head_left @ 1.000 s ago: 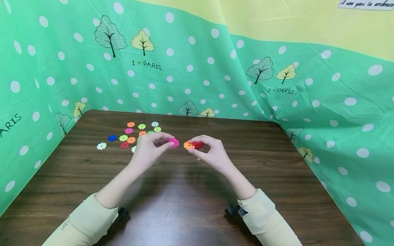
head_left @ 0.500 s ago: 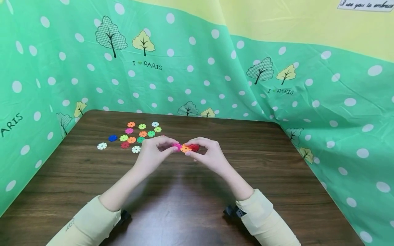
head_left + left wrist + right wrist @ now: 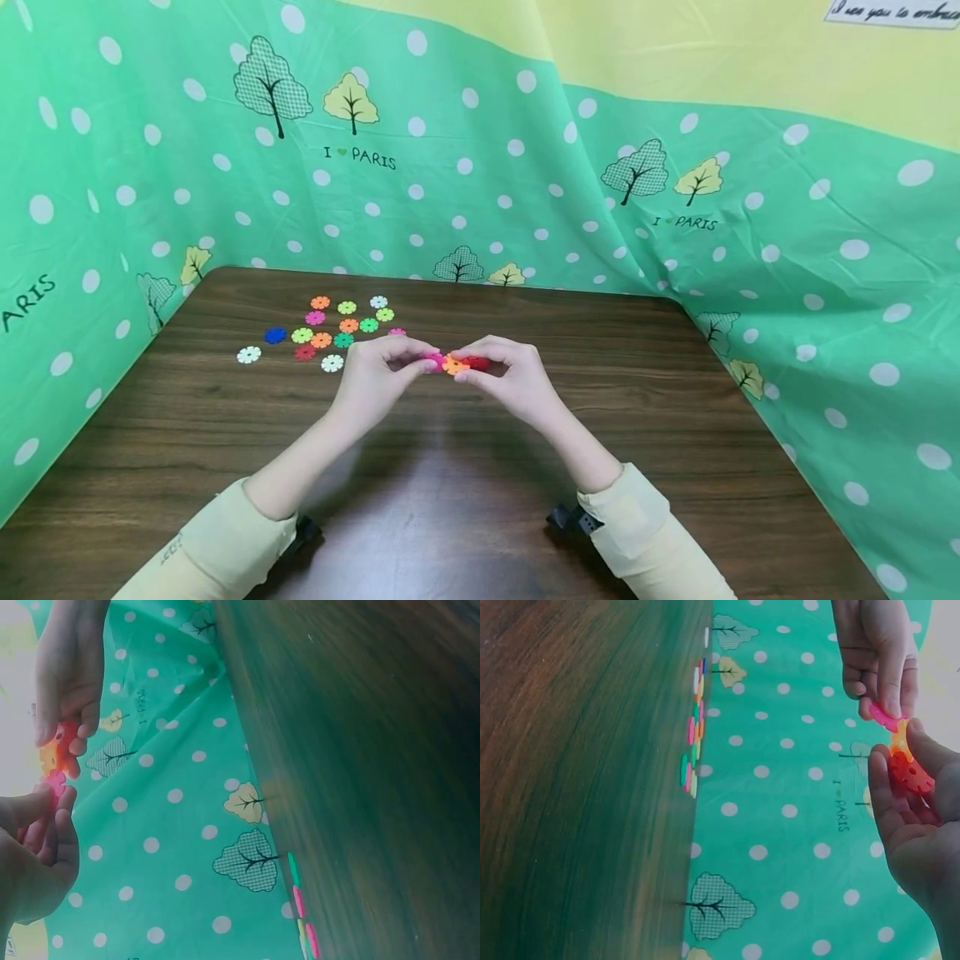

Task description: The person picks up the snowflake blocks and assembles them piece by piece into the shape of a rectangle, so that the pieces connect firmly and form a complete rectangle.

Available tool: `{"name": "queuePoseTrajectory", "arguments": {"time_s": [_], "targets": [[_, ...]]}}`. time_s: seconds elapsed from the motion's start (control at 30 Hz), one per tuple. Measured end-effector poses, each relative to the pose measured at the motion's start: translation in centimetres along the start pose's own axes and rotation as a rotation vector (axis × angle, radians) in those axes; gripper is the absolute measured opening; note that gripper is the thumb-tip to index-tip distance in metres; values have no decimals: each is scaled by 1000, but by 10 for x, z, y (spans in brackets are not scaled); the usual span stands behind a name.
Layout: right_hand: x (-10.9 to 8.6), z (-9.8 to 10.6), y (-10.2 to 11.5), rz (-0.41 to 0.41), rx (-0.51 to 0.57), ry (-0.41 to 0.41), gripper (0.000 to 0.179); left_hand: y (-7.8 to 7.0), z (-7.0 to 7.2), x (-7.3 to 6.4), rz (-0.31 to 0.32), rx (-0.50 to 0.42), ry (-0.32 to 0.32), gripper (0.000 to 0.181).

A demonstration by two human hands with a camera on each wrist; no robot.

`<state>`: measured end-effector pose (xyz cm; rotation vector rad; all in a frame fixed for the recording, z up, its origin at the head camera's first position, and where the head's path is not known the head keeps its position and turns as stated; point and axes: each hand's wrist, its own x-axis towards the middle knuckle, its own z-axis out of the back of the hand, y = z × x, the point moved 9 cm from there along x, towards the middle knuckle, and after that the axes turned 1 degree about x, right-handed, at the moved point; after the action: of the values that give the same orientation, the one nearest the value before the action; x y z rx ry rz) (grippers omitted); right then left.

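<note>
Head view: with left hand (image 3: 375, 373) pinching pink disc (image 3: 435, 362) and right hand (image 3: 517, 375) pinching orange disc (image 3: 453, 365), press both together straight, without twisting.
</note>
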<state>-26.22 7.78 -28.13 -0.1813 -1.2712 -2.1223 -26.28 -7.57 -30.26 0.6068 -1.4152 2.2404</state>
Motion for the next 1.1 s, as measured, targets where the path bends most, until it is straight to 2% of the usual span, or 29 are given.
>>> {"name": "queuePoseTrajectory", "arguments": {"time_s": [0.13, 0.4, 0.7, 0.93, 1.1], "targets": [[-2, 0, 1, -7, 15, -3, 28, -2, -1, -1, -23, -8, -6, 18], [-4, 0, 6, 45, -4, -17, 29, -7, -5, -5, -70, 17, -16, 16], [-4, -5, 2, 48, 18, 30, 30, 1, -6, -6, -27, 23, 22, 17], [-5, -5, -4, -22, 21, 55, 35, 6, -6, -5, -1, 35, 74, 18], [-5, -1, -3, -16, 12, 55, 34, 8, -1, -3, 10, 52, 103, 23]]}}
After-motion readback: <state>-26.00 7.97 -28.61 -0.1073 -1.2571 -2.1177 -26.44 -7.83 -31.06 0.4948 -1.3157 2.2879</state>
